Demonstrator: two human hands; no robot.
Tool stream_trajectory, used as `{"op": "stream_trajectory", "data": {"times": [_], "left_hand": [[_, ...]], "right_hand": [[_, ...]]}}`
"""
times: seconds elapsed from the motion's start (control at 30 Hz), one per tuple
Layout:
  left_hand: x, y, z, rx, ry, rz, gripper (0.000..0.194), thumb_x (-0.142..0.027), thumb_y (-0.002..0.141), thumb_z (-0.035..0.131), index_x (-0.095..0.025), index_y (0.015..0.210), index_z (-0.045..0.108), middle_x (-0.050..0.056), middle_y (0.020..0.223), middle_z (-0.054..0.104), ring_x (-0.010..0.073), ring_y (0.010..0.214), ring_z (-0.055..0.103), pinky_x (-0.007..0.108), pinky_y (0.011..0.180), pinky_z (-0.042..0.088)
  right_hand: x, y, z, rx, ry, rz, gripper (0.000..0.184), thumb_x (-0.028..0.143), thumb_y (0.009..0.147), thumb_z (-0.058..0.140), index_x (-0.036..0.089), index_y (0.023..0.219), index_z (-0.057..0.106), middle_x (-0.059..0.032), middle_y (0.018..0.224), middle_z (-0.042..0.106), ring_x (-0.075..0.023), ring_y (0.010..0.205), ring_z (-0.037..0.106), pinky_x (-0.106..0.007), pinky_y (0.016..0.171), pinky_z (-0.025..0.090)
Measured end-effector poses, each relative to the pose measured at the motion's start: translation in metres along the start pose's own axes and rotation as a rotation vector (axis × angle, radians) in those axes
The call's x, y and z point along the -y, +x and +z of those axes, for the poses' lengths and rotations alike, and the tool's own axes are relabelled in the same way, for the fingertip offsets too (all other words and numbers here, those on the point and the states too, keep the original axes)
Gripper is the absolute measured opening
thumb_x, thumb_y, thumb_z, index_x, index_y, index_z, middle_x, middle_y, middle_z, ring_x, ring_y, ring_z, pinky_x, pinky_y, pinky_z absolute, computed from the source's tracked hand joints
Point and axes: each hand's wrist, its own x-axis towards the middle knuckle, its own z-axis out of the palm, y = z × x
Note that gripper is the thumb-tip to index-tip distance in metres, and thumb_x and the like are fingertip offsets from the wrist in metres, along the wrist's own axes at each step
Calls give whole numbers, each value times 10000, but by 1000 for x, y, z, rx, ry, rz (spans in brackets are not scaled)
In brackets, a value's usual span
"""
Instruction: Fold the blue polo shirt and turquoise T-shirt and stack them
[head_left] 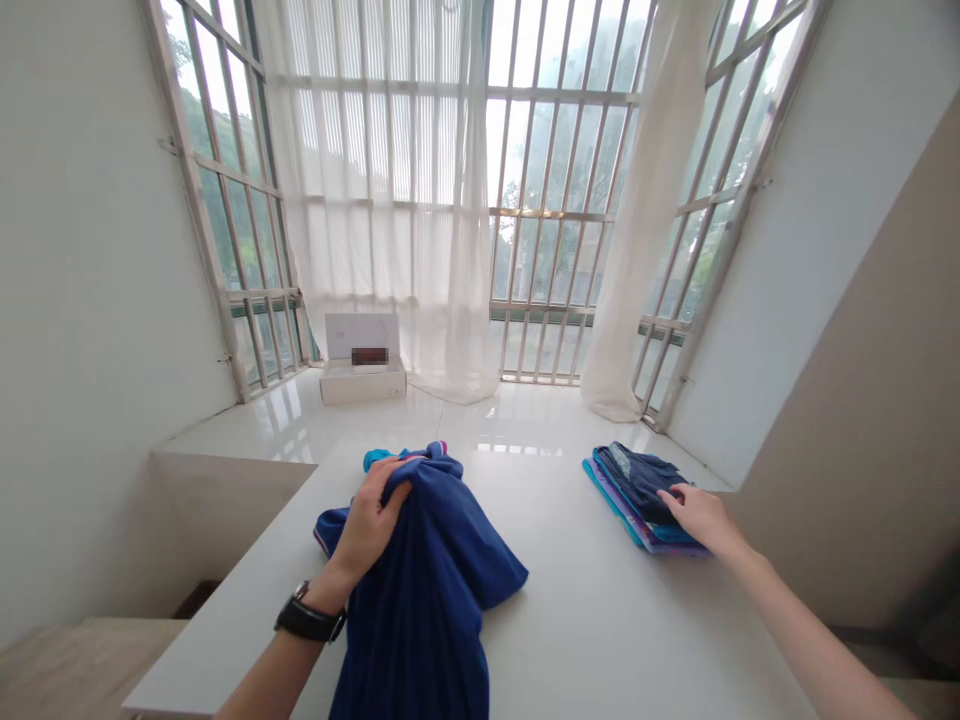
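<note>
My left hand (377, 515), with a black watch on its wrist, grips the upper part of a dark blue garment (427, 600). The cloth hangs in loose folds over the white table and runs past the bottom of the view. A bit of bright blue fabric (373, 458) shows behind the hand. On the right, my right hand (697, 510) rests at the near edge of a stack of folded clothes (637, 500), thumb and fingers pinched on the dark navy garment (643, 475) on top. Turquoise and purple layers lie beneath it.
The white table (570, 630) meets a glossy window ledge (285, 425). An open white box (364, 382) stands on the ledge at the back left. White sheer curtains (457, 330) hang before the barred window (551, 200). Walls close in both sides.
</note>
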Motion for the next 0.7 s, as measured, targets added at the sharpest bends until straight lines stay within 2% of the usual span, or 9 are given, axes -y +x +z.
{"op": "stream_trajectory", "data": {"times": [0.07, 0.13, 0.2, 0.3, 0.33, 0.37, 0.5, 0.6, 0.7], "left_hand": [[-1, 8, -8, -202, 55, 47, 310, -385, 978, 460, -261, 1221, 606, 72, 1233, 607, 255, 1243, 521, 463, 1127, 381], [5, 8, -7, -291, 192, 74, 306, -350, 980, 439, -243, 1210, 610, 98, 1262, 583, 270, 1265, 499, 477, 1125, 373], [18, 0, 1, -201, 335, 70, 304, -285, 968, 426, -245, 1178, 642, 105, 1291, 574, 285, 1280, 487, 492, 1116, 373], [42, -25, 20, 155, 461, 15, 326, -203, 922, 456, -290, 1142, 682, 70, 1308, 599, 291, 1271, 506, 509, 1082, 404], [48, -34, 26, 240, 487, 5, 337, -198, 915, 471, -303, 1159, 678, 62, 1332, 593, 293, 1280, 502, 518, 1081, 403], [53, -42, 31, 276, 514, 4, 348, -201, 916, 477, -310, 1186, 668, 60, 1363, 578, 297, 1298, 487, 528, 1089, 391], [56, -60, 39, 226, 578, 38, 357, -226, 939, 481, -307, 1251, 636, 70, 1418, 539, 301, 1352, 430, 531, 1130, 336], [52, -62, 38, 206, 578, 47, 356, -237, 940, 491, -308, 1261, 630, 73, 1414, 544, 303, 1352, 433, 529, 1135, 333], [52, -62, 36, 197, 565, 50, 356, -243, 948, 482, -315, 1267, 623, 66, 1421, 539, 297, 1357, 433, 528, 1132, 343]], "right_hand": [[-1, 4, 1, 11, -18, 25, 319, 500, 762, 532, 242, 705, 712, -103, 721, 728, -315, 729, 691, -397, 647, 498], [-2, 5, 1, 5, -23, 37, 301, 495, 754, 538, 262, 660, 703, -89, 688, 718, -304, 699, 687, -381, 617, 485], [-2, 4, 0, -16, -16, 40, 303, 500, 757, 529, 278, 673, 716, -83, 703, 728, -299, 700, 689, -373, 607, 479], [-5, 2, -3, -45, 6, 35, 340, 522, 755, 509, 283, 733, 750, -84, 773, 758, -305, 737, 700, -375, 621, 491], [-6, 2, -4, -43, 15, 27, 344, 524, 745, 512, 280, 736, 754, -78, 774, 762, -302, 739, 703, -371, 631, 498], [-8, 2, -6, -39, 21, 19, 341, 522, 733, 518, 275, 725, 752, -69, 761, 762, -297, 738, 707, -367, 639, 505], [-8, 7, -12, -42, 19, -23, 355, 518, 733, 485, 258, 709, 725, -68, 722, 750, -301, 751, 709, -375, 668, 523], [-2, 16, -14, -87, 9, -72, 358, 450, 745, 450, 239, 819, 729, -104, 843, 765, -317, 824, 710, -407, 737, 536], [7, 27, -12, -147, 7, -144, 317, 310, 661, 493, 218, 859, 724, -143, 976, 757, -337, 939, 701, -433, 810, 535]]}}
